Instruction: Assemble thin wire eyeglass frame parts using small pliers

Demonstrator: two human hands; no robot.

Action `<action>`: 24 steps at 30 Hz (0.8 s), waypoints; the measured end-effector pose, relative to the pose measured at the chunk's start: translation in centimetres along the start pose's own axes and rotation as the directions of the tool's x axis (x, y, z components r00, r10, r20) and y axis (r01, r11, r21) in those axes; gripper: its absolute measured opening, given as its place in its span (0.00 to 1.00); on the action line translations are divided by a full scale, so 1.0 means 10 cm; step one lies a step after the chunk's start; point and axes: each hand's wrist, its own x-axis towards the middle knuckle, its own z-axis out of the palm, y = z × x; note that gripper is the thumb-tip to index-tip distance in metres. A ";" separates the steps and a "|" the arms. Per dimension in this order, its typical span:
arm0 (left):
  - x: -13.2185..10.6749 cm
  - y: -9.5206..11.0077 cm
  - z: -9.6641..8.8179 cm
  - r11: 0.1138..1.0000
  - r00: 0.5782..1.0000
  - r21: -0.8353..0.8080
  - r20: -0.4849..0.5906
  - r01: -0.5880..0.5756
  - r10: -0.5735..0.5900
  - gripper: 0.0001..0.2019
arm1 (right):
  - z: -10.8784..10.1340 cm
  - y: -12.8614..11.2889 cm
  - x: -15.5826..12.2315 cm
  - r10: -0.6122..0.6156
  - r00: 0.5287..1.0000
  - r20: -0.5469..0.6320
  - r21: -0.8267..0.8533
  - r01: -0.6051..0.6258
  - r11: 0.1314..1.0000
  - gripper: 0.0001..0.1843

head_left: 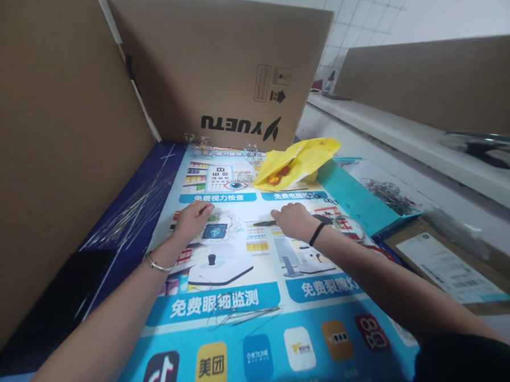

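Note:
My left hand (pixel 194 219), a bangle on its wrist, is closed in a pinch over the printed sheet (pixel 267 270). Fine wire strands (pixel 228 220) lie just right of its fingertips; what the fingers grip is too small to make out. To the right, my right hand (pixel 294 218) is wrapped round a slim dark pointed tool (pixel 263 223). The tool's tip points left toward my left hand, and its exact kind is hidden by my fingers. Beyond my right hand lies an open yellow bag (pixel 296 163) with something orange inside.
Cardboard panels (pixel 222 61) stand at the back and left. Clusters of thin wire pieces (pixel 253 152) lie along the back. At right are a teal box flap (pixel 353 197), a pile of wire bits (pixel 387 194) and a labelled carton (pixel 451 266). Loose strands (pixel 244 316) lie in front.

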 end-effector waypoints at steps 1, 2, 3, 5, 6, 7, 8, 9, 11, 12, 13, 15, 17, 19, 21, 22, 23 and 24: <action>-0.01 0.01 0.00 1.000 1.000 -0.003 -0.008 -0.001 0.000 0.11 | 0.00 0.00 -0.01 0.008 1.000 -0.003 0.013 -0.008 1.000 0.14; -0.01 0.02 0.00 1.000 1.000 -0.005 -0.015 -0.002 0.002 0.11 | -0.01 0.00 -0.03 0.015 1.000 -0.006 0.029 -0.015 0.999 0.14; -0.02 0.03 0.00 1.000 1.000 -0.008 -0.023 -0.004 0.004 0.10 | -0.01 0.01 -0.04 0.023 1.000 -0.011 0.046 -0.022 0.999 0.15; -0.02 0.05 0.00 1.000 0.999 -0.015 -0.045 -0.011 0.011 0.10 | 0.00 0.01 -0.06 0.036 0.999 -0.016 0.089 -0.035 0.995 0.21; -0.03 0.06 0.00 1.000 0.998 -0.020 -0.062 -0.015 0.014 0.10 | 0.00 0.02 -0.07 0.039 0.999 -0.016 0.115 -0.037 0.993 0.23; -0.03 0.07 0.00 0.999 0.997 -0.025 -0.081 -0.019 0.017 0.10 | 0.00 0.01 -0.08 0.038 0.999 -0.014 0.142 -0.035 0.989 0.25; -0.02 0.09 -0.01 0.999 0.994 -0.032 -0.104 -0.021 0.017 0.10 | 0.00 0.01 -0.09 0.033 0.999 -0.014 0.170 -0.031 0.985 0.25; -0.01 0.11 -0.02 0.999 0.992 -0.039 -0.129 -0.019 0.014 0.10 | -0.01 -0.01 -0.10 0.024 1.000 -0.016 0.197 -0.020 0.980 0.24; 0.00 0.16 -0.05 0.999 0.985 -0.052 -0.175 -0.008 -0.002 0.11 | -0.03 -0.05 -0.14 -0.010 1.000 -0.027 0.246 0.016 0.969 0.21; 0.00 0.20 -0.08 0.998 0.981 -0.059 -0.192 -0.001 -0.011 0.11 | -0.04 -0.08 -0.16 -0.034 0.999 -0.035 0.266 0.042 0.963 0.20; 0.00 0.24 -0.11 0.998 0.979 -0.064 -0.204 0.006 -0.019 0.12 | -0.05 -0.11 -0.18 -0.058 0.997 -0.043 0.284 0.068 0.956 0.20; -0.04 0.33 -0.16 0.998 0.978 -0.068 -0.207 0.011 -0.025 0.12 | -0.07 -0.19 -0.21 -0.100 0.993 -0.061 0.301 0.114 0.947 0.20; -0.12 0.41 -0.21 0.998 0.983 -0.060 -0.185 0.005 -0.016 0.11 | -0.08 -0.27 -0.22 -0.115 0.989 -0.095 0.279 0.137 0.950 0.20; -0.24 0.46 -0.24 0.999 0.992 -0.041 -0.122 -0.022 0.017 0.09 | -0.08 -0.34 -0.20 -0.103 0.986 -0.132 0.228 0.131 0.965 0.20; -0.36 0.47 -0.24 0.998 0.997 -0.019 -0.035 -0.065 0.064 0.05 | -0.09 -0.39 -0.16 -0.082 0.984 -0.155 0.172 0.109 0.979 0.20; -0.41 0.46 -0.23 0.997 0.997 -0.008 0.001 -0.083 0.083 0.04 | -0.10 -0.41 -0.14 -0.073 0.984 -0.161 0.150 0.097 0.984 0.21; -0.45 0.44 -0.20 0.995 0.995 0.005 0.026 -0.095 0.095 0.03 | -0.10 -0.43 -0.12 -0.066 0.984 -0.165 0.135 0.089 0.987 0.21; -0.48 0.41 -0.18 0.995 0.994 0.018 0.037 -0.100 0.099 0.04 | -0.11 -0.44 -0.10 -0.061 0.983 -0.171 0.126 0.083 0.989 0.22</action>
